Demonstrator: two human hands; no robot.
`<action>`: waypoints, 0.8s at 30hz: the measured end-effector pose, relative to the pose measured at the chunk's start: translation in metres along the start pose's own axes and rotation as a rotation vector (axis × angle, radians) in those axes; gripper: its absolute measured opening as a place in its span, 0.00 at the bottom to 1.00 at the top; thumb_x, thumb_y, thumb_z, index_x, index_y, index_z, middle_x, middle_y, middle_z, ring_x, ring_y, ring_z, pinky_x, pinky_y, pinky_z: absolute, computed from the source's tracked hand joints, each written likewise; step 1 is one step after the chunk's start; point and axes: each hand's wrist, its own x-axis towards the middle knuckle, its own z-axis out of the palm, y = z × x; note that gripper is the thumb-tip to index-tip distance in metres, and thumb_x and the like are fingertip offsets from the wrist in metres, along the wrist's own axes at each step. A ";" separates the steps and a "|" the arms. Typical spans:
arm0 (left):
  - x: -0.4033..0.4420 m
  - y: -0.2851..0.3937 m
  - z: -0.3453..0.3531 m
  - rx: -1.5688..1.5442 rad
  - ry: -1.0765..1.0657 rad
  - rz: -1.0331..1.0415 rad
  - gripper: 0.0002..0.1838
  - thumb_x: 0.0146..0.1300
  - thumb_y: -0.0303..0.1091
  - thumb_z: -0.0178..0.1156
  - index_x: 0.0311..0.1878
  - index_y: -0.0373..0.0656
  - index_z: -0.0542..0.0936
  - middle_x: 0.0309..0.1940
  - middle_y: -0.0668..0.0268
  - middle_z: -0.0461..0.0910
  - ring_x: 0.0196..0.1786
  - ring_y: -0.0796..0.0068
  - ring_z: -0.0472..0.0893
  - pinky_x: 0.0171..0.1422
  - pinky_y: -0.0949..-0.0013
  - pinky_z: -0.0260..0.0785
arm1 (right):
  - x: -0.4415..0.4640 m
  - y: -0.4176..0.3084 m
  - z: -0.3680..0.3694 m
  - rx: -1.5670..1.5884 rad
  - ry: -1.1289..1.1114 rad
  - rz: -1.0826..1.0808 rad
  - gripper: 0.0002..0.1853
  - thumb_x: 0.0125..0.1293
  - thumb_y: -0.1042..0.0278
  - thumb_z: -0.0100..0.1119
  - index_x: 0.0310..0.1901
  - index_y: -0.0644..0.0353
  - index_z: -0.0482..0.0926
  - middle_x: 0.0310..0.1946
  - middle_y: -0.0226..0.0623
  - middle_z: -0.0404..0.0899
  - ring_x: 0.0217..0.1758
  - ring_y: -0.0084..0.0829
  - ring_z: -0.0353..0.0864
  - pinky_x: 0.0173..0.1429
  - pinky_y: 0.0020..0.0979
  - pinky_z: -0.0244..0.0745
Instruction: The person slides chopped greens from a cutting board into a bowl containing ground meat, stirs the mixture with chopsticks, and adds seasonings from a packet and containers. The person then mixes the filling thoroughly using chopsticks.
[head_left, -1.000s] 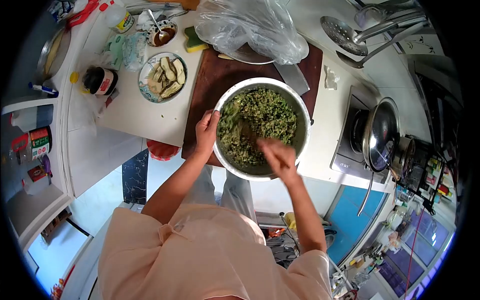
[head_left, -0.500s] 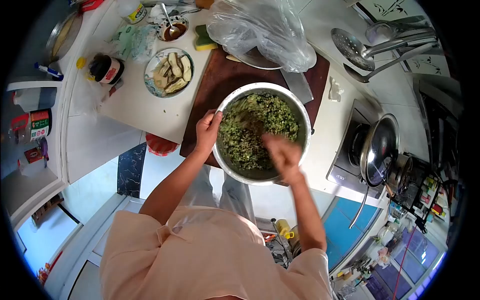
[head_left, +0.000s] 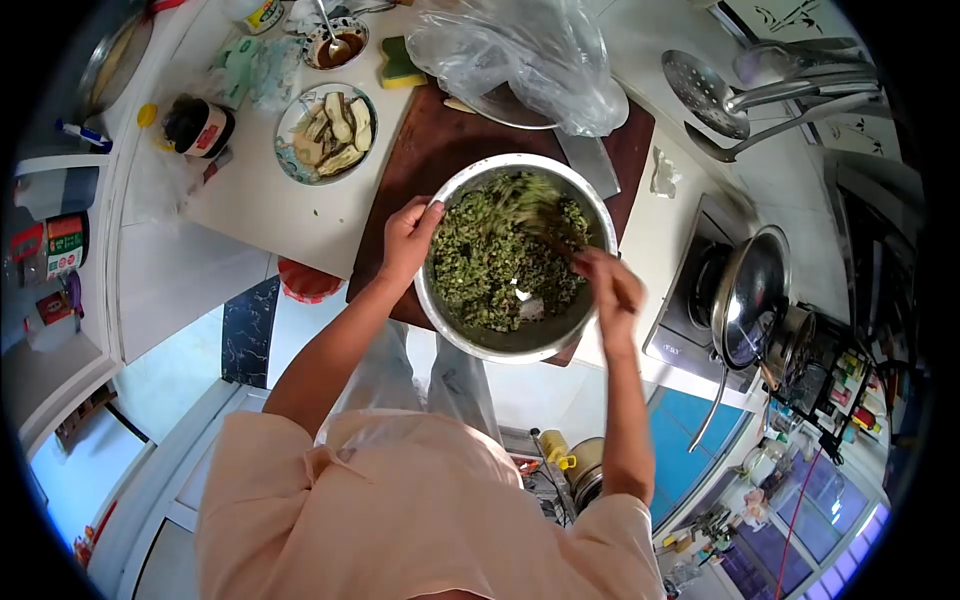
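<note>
A round metal bowl [head_left: 447, 325] holds a chopped green filling [head_left: 485, 265]. My left hand [head_left: 408, 240] grips the bowl's left rim, thumb on top. Over the right rim, my right hand [head_left: 612, 285] is closed around chopsticks [head_left: 560, 243], whose thin brown shafts are smeared by motion and reach into the filling. A bit of the bowl's bare floor shows near its lower right. Under the bowl lies a dark red-brown cutting board [head_left: 410, 165], and a cleaver [head_left: 590, 165] rests on it behind the bowl.
To the left are a plate of sliced eggplant [head_left: 340, 120], a sauce bowl with a spoon [head_left: 335, 45], a sponge [head_left: 402, 65] and a dark-capped bottle [head_left: 200, 127]. A clear plastic bag [head_left: 515, 60] sits at the back. A lidded pan [head_left: 752, 305] stands on the stove at right.
My right hand has swung from over the middle of the filling to the right rim, and the filling has shifted, baring some bowl floor. My left hand keeps its hold on the rim.
</note>
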 end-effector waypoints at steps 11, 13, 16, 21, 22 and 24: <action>0.002 0.000 -0.004 0.071 -0.043 0.002 0.12 0.66 0.32 0.60 0.32 0.31 0.79 0.30 0.68 0.78 0.31 0.83 0.73 0.36 0.77 0.65 | -0.028 -0.012 0.038 0.009 -0.126 0.039 0.09 0.69 0.77 0.53 0.44 0.69 0.81 0.35 0.40 0.84 0.38 0.30 0.84 0.45 0.27 0.79; 0.001 0.008 -0.002 0.057 -0.032 0.015 0.11 0.66 0.32 0.60 0.32 0.31 0.79 0.30 0.68 0.78 0.31 0.83 0.73 0.36 0.77 0.65 | -0.028 0.005 0.011 0.098 0.037 0.147 0.10 0.71 0.76 0.50 0.45 0.71 0.81 0.36 0.40 0.83 0.38 0.31 0.84 0.47 0.29 0.81; 0.003 0.003 0.000 0.042 -0.014 0.015 0.11 0.66 0.31 0.59 0.33 0.31 0.79 0.30 0.68 0.78 0.30 0.82 0.73 0.37 0.76 0.65 | -0.091 -0.007 -0.018 -0.176 -0.049 0.170 0.09 0.70 0.78 0.50 0.42 0.73 0.81 0.35 0.43 0.83 0.38 0.30 0.84 0.45 0.28 0.79; 0.004 0.002 0.001 0.023 -0.010 0.059 0.11 0.66 0.31 0.59 0.33 0.32 0.79 0.30 0.67 0.79 0.29 0.82 0.73 0.35 0.75 0.65 | -0.048 -0.022 0.051 -0.087 -0.177 -0.080 0.06 0.66 0.78 0.57 0.41 0.70 0.82 0.33 0.43 0.84 0.33 0.30 0.82 0.40 0.27 0.76; 0.003 0.002 0.000 0.039 -0.020 0.058 0.11 0.66 0.32 0.59 0.33 0.31 0.79 0.29 0.67 0.79 0.29 0.82 0.73 0.35 0.75 0.65 | -0.022 -0.023 0.045 -0.128 -0.194 -0.108 0.07 0.67 0.77 0.56 0.41 0.69 0.82 0.35 0.44 0.84 0.33 0.31 0.82 0.39 0.27 0.76; 0.004 0.004 -0.003 0.064 -0.041 0.054 0.11 0.66 0.32 0.59 0.33 0.31 0.79 0.29 0.66 0.79 0.28 0.82 0.73 0.34 0.75 0.65 | 0.006 -0.009 0.014 -0.111 -0.114 -0.095 0.08 0.69 0.76 0.54 0.42 0.70 0.81 0.38 0.44 0.84 0.35 0.30 0.83 0.42 0.25 0.77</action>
